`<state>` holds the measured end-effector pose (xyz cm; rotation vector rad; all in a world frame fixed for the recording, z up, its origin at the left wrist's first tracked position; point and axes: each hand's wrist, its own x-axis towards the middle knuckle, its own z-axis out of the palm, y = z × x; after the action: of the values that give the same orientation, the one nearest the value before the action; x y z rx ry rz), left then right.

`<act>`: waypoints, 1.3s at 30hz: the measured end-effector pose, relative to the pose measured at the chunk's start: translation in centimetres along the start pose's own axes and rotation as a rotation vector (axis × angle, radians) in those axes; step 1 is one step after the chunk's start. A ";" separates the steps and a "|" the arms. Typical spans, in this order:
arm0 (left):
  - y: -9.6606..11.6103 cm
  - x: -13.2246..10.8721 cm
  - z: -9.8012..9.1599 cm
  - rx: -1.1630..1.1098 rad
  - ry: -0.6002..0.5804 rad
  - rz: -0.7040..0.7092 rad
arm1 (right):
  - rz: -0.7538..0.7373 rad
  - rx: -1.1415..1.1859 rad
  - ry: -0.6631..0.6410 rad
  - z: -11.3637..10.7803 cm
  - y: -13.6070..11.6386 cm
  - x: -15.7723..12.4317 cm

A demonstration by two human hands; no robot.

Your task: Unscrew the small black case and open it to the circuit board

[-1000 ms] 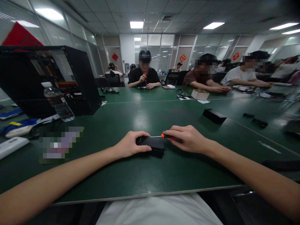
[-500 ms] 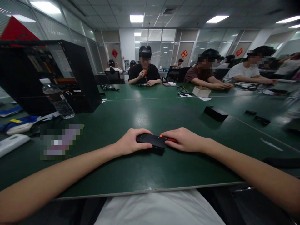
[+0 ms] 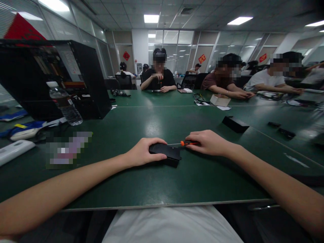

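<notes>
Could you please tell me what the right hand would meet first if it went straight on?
Following its screwdriver, the right hand would probably meet the black box first, near the left hand; depth there is hard to judge.

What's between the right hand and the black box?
The head view shows the screwdriver, its orange collar and thin shaft extending from the right hand toward the box.

The head-worn camera looked forward and down across the green table (image 3: 121,189) from its near edge. The left hand (image 3: 141,152) and right hand (image 3: 209,142) were close, the ceiling (image 3: 126,13) farther off.
</notes>
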<state>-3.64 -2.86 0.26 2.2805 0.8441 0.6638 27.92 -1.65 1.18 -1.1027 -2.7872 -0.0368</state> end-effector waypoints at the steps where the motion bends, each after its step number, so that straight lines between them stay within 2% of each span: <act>1: 0.0 0.0 0.0 0.000 0.001 0.002 | 0.015 -0.016 -0.004 0.0 0.3 0.0; 5: 0.0 0.2 0.1 -0.006 0.003 0.005 | 0.046 -0.055 -0.013 0.3 0.8 0.0; 9: 0.1 0.2 0.2 -0.012 0.008 0.016 | 0.052 -0.135 -0.020 0.4 0.0 0.0; 12: 0.1 0.1 0.3 -0.012 0.010 0.029 | 0.016 -0.199 0.062 0.2 -1.0 -0.1; 16: 0.2 0.2 0.5 -0.009 0.026 0.038 | -0.079 0.007 0.206 -0.4 -2.9 -0.3; 18: 0.4 0.2 0.6 -0.009 0.036 0.034 | -0.110 0.111 0.212 -0.5 -4.0 -0.4; 22: 0.9 0.2 0.8 -0.003 0.049 0.024 | -0.104 0.173 0.186 -0.1 -5.3 -0.3; 29: 1.1 0.3 0.9 0.000 0.037 0.011 | -0.052 0.290 0.204 0.4 -5.6 -0.1; 33: 0.8 0.3 0.1 0.018 -0.018 0.027 | -0.043 0.289 0.218 0.3 -5.6 -0.3; 39: 0.4 -0.2 -2.4 0.000 -0.103 -0.005 | -0.041 0.292 0.216 0.1 -5.5 -0.4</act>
<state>-5.13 -2.32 2.15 2.2903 0.8007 0.5391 24.43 -5.92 1.17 -0.9109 -2.5217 0.2258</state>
